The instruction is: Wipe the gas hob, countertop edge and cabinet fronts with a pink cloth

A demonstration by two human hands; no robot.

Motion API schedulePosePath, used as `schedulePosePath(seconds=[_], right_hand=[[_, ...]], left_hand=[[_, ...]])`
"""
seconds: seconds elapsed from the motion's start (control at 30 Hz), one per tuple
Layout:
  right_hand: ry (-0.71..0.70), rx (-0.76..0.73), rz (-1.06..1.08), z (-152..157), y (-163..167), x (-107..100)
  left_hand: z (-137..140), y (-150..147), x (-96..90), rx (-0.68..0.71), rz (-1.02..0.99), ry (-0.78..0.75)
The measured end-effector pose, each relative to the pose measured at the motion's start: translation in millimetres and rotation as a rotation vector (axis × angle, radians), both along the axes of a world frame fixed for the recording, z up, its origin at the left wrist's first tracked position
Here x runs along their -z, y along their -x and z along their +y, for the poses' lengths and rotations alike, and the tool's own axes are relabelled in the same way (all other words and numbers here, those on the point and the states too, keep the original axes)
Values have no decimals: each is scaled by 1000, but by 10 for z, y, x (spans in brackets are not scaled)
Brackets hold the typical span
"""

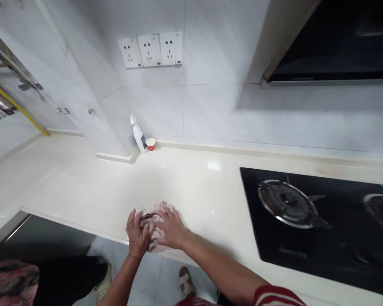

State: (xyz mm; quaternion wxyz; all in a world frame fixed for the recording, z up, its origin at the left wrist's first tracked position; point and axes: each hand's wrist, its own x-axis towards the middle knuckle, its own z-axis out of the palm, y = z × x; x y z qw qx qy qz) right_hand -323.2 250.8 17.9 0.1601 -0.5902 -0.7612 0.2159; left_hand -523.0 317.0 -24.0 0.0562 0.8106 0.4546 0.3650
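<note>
A thin, crumpled cloth point(154, 234), pale pink with darker blotches, is bunched into soft folds beneath and between the person's fingers, at the near edge of the surface point(194, 182). The right hand point(172, 228) lies over its right side, fingers spread across the folds. The left hand point(138, 238) meets its left side, fingers loosely parted and thumb against the fabric; one cannot tell whether either hand pinches a fold.

Beyond the fingers, against the wall, stand a slim white plastic spray bottle point(139, 139) and, just beside it, a small round tub point(151, 145), red below and pale on top.

The surface is smooth, glossy and cream, with a raised lip along the back. Well to the right of the fingers, a black gas hob point(250, 191) is set with a ringed metal burner point(287, 203). High beyond the fingers, three white sockets point(150, 50) sit on pale, faintly veined wall tiles point(217, 114). Left of and nearer than the fingers, another person's floral garment point(12, 282) and light perforated clog point(104, 282) show.
</note>
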Motion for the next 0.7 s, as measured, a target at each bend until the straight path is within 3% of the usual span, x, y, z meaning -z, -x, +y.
schedulePosePath(seconds=[0.23, 0.37, 0.43, 0.53, 0.6, 0.7], right_hand=[[42, 721, -237, -631, -1556, 183], [40, 952, -358, -870, -2106, 200], [30, 1008, -396, -901, -2078, 195], [56, 1017, -380, -838, -1682, 147], [81, 887, -313, -772, -1262, 80], [104, 565, -184, -729, -586, -44]], left_hand=[[43, -65, 1, 58, 16, 20], [69, -78, 9, 72, 48, 9], [67, -81, 11, 62, 62, 24], [52, -86, 8, 32, 96, 54], [48, -88, 3, 21, 115, 62], [58, -86, -2, 18, 122, 64]])
